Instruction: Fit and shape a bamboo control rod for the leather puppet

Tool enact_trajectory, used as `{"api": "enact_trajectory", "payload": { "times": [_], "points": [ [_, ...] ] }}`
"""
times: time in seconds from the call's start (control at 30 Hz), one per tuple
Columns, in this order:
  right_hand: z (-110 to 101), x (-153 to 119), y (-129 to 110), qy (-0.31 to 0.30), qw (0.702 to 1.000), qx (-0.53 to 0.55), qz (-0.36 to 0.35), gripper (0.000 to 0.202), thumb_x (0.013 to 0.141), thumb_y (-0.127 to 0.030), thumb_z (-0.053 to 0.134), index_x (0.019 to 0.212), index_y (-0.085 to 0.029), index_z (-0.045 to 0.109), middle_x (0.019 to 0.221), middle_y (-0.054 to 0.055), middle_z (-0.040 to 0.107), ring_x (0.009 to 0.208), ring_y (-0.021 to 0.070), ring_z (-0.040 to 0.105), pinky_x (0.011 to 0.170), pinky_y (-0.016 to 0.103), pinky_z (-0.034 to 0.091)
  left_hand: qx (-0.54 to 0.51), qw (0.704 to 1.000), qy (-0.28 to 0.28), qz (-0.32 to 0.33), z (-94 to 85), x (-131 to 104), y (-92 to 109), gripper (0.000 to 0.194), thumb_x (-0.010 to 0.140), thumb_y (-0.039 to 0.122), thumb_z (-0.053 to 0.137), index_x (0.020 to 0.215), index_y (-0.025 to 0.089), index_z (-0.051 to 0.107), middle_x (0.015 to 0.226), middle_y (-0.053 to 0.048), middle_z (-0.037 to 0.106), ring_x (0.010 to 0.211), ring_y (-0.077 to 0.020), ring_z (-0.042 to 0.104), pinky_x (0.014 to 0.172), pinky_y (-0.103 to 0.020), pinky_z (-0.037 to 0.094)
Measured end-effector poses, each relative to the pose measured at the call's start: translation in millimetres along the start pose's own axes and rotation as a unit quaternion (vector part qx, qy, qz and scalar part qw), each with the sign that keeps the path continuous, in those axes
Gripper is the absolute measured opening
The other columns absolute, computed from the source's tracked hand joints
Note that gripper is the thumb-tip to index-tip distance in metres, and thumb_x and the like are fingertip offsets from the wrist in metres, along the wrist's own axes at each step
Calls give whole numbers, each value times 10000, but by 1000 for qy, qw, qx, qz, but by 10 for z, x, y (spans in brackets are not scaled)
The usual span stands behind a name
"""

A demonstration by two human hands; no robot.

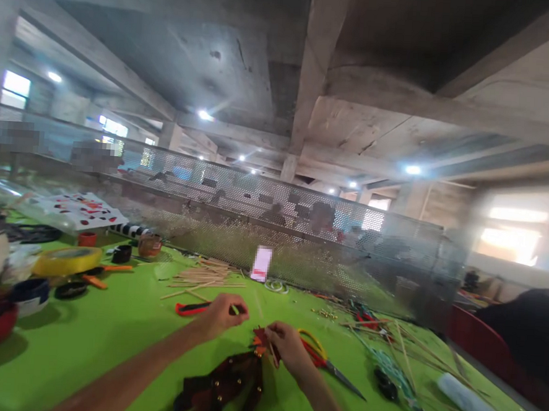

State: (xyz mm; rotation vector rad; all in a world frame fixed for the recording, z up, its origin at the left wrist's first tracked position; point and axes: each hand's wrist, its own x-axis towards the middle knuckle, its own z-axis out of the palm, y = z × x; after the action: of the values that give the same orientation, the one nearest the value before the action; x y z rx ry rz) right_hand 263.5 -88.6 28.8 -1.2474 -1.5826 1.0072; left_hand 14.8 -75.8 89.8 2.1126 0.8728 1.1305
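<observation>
My right hand [289, 346] is closed in a pinch on a small dark red piece [259, 337], with a thin brown strip hanging below the fingers. Just beneath lies a dark brown doll-like figure [229, 382] with gold studs and an orange part at its top end. My left hand [228, 314] hovers to the upper left of it, thumb and fingers curled together; whatever they hold is too small to make out. Beyond that hand lies a red cutter knife [192, 309]. Scissors [332, 370] with red and yellow handles lie beside my right hand.
Thin wooden sticks [205, 274] lie at the back, before a perforated metal divider [255, 217]. At left are yellow tape [67, 260], paint jars [31, 296] and a painted sheet [83, 209]. Beaded green strands [396, 377] and a white roll [476, 404] lie at right.
</observation>
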Motion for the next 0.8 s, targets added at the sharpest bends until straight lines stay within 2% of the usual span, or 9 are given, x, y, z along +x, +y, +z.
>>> {"api": "enact_trajectory", "payload": {
  "times": [0.07,0.17,0.3,0.43,0.6,0.8],
  "points": [
    [38,-46,-51,-3,1000,-12,-26,377,810,-519,776,757,-152,709,560,-46,581,451,84,450,443,214,374,6,1000,-6,22,207,37,25,241,939,384,729,920,146,697,914,-34,708,875,-198,681,853,-398,569],
    [98,-110,-117,3,998,-23,-62,367,764,-525,771,732,-160,750,606,-16,634,505,113,482,493,239,400,7,999,18,40,378,73,-4,223,890,405,722,842,189,696,894,-67,712,919,-237,671,906,-402,533],
    [192,-146,-158,49,991,-41,-115,257,774,-412,738,682,-174,759,640,4,638,640,164,562,581,257,420,-10,999,35,24,463,14,-122,311,917,505,601,847,207,656,912,-78,692,792,-228,673,769,-344,543],
    [288,-189,-173,79,984,-65,-149,144,758,-293,743,677,-174,750,648,2,624,660,170,571,607,260,422,-27,999,16,-5,506,-109,-188,399,895,590,627,870,193,663,903,-60,698,661,-189,641,664,-308,515],
    [357,-267,-265,106,971,-89,-196,137,810,-311,731,764,-184,704,779,24,658,714,188,634,662,279,490,-70,996,9,-58,582,-158,-194,492,878,698,595,868,214,683,787,-60,719,591,-214,624,549,-320,484],
    [399,-271,-295,144,961,-83,-221,117,826,-308,691,855,-194,688,799,54,717,732,219,687,695,317,552,-80,993,31,-76,610,-138,-169,492,817,667,666,857,186,763,864,-78,761,892,-294,696,804,-368,538]
  ]
}}
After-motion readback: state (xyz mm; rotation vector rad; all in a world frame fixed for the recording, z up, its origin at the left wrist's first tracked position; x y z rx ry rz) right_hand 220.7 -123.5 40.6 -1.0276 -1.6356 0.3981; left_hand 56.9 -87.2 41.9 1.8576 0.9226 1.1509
